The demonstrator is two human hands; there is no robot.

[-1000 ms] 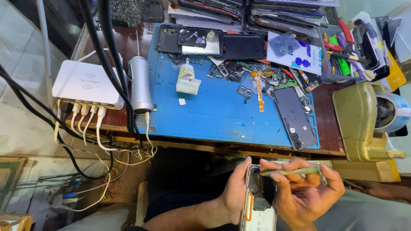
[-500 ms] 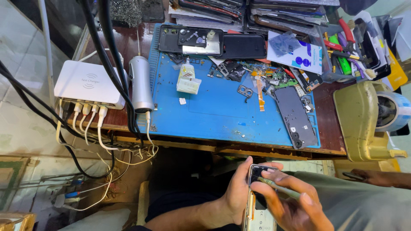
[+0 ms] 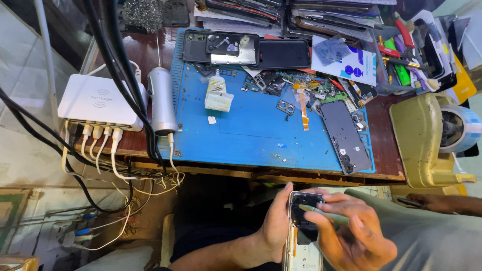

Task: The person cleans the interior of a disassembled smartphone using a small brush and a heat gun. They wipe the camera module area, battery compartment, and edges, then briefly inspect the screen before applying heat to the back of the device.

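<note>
Down Low, Two Hands Work on an Open Phone

Only one view shows this moment, the one from the head camera looking down.

Low in the picture, below the edge of the desk, the left hand (image 3: 275, 226) wraps around the side of an opened phone (image 3: 301, 236). Its fingers are curled shut on the phone's edge, so the phone stays steady and its open back faces up. That way the inside parts can be seen.

The right hand (image 3: 354, 233) comes over the top of the phone. Its fingers pinch a thin green tool (image 3: 326, 213), closed tight on it like on a pencil. The tip of the tool points at the dark part near the top of the phone. A tight pinch probably helps keep the tip from slipping.

Up on the desk lies a blue mat (image 3: 261, 125). It likely stops small parts from rolling away. On it sit a dark phone back cover (image 3: 346, 135), a little white bottle (image 3: 217, 93) and tiny loose bits (image 3: 301, 90), all close by and easy to reach. A silver pen-shaped tool (image 3: 161, 100) lies at the mat's left edge, with a wire plugged in. Just beside that is a white charger box (image 3: 98, 103) with many white cables hanging down.

On the right stands a yellow-green tape holder (image 3: 422, 140). Another person's hand (image 3: 442, 203) rests at the far right, apart from the phone.
</note>
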